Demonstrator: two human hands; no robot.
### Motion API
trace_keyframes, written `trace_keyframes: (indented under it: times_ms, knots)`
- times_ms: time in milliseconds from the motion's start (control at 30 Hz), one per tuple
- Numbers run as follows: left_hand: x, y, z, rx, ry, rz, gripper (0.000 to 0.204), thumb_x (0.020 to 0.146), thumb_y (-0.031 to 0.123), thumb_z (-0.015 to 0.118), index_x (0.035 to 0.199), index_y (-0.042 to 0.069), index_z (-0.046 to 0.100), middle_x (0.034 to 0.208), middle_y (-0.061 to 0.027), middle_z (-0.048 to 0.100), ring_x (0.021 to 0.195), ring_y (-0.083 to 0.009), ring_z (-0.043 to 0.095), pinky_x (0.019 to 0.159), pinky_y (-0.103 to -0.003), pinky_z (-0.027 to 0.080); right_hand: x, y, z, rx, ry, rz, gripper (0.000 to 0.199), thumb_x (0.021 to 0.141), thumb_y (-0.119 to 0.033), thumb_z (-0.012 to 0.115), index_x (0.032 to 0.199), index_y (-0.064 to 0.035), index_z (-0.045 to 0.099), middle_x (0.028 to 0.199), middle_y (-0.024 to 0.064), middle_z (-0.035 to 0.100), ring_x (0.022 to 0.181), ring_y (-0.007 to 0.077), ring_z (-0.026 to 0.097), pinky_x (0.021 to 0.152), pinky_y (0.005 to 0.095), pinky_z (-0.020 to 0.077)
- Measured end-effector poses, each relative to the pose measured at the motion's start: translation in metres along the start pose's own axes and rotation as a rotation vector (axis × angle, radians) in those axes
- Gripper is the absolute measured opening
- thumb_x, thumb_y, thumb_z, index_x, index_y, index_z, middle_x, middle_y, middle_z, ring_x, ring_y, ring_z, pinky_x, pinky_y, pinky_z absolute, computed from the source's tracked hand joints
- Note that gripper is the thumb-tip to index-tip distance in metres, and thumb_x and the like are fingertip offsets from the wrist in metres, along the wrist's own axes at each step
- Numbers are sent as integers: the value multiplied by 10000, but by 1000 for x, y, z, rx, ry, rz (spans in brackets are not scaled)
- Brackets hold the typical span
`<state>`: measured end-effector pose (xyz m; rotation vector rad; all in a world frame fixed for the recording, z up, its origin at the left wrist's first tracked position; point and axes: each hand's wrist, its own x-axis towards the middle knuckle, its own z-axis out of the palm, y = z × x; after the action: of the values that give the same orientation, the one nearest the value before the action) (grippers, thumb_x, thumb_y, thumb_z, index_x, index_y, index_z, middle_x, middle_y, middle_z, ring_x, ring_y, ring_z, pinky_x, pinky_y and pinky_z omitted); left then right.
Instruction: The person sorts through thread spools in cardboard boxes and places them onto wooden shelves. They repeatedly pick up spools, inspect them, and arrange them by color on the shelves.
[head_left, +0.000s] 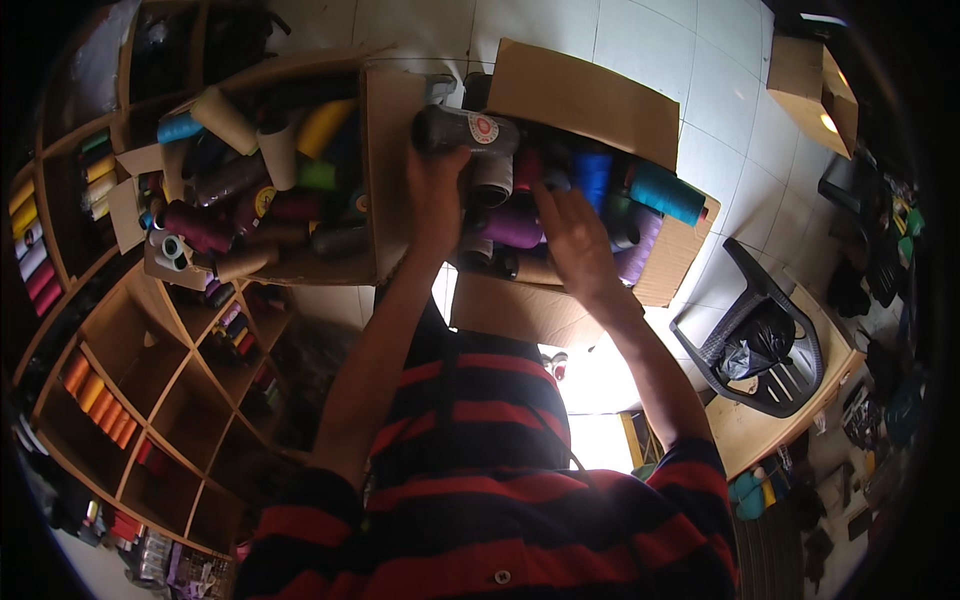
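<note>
My left hand (437, 195) is wrapped round a dark grey thread cone (450, 130) with a round red-and-white label, held above the left side of an open cardboard box (585, 95). A white-and-dark thread spool (492, 178) is just below it. My right hand (578, 240) reaches down among the cones in that box, its fingers stretched out beside a purple thread cone (508, 224); their tips are partly hidden. Around them are a blue thread cone (592, 180), a teal thread cone (667, 195) lying on the right rim, and a lilac one (638, 248).
A second box (385, 180), full of mixed thread cones, stands to the left. Wooden cubbyhole shelves (185, 385) with spools line the left side. At right, a black plastic chair (750, 340) holds a dark bag, near a wooden table (735, 430).
</note>
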<state>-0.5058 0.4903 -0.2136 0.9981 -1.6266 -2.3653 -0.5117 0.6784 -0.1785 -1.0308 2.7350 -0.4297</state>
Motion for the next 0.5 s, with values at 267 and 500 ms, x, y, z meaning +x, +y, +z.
trace_keyframes:
  times_ms: [267,500]
  knots:
    - [1,4,6,-56,-27,-24,458,848,62,616,1280,5,478,1152,-83,572,1065,-160,542,961,-295,416,-39,-31,-6,233,-127,1,516,684,12,616,1197,36,568,959,102,579,858,219,537,778,324,471]
    - [-4,18,12,122,-132,6,477,822,16,639,1274,0,487,1170,-94,585,1067,-173,568,939,-311,443,-57,39,-31,148,635,768,525,813,-168,751,1252,16,528,1063,162,607,982,293,602,794,353,521]
